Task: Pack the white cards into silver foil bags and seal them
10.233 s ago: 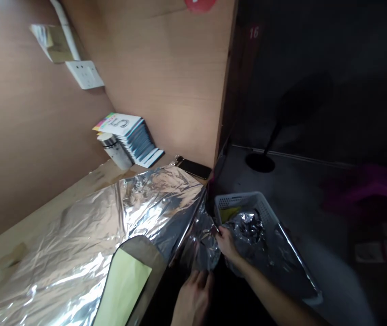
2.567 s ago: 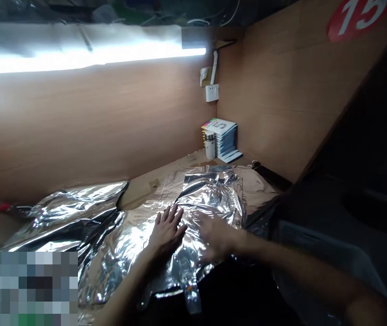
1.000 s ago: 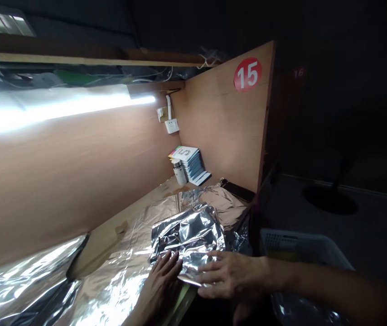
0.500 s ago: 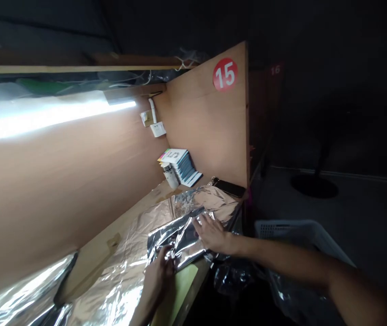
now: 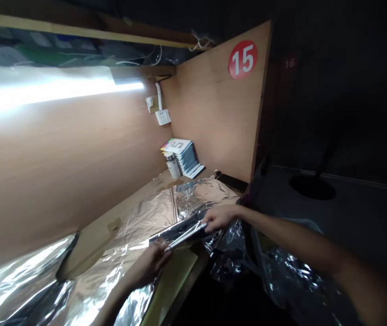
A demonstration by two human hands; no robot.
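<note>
A rectangular piece of silver foil is stretched between my hands above the worktop, its near edge raised and folded. My left hand pinches its left end. My right hand grips the right end, thumb and fingers closed. Whether the piece is a single sheet or a flat bag, I cannot tell. Under it a larger, wrinkled foil sheet covers much of the worktop. A yellowish sheet lies below my hands, along the front edge.
Toward the back corner, a stack of booklets stands beside a white bottle. A phone rests by the partition marked 15. Clear plastic film hangs off the front edge, near a crate at right.
The foil piece lay flat under my hands; its near edge is now lifted and folded away from me. My right hand went from fingers spread on the foil to gripping its edge.
</note>
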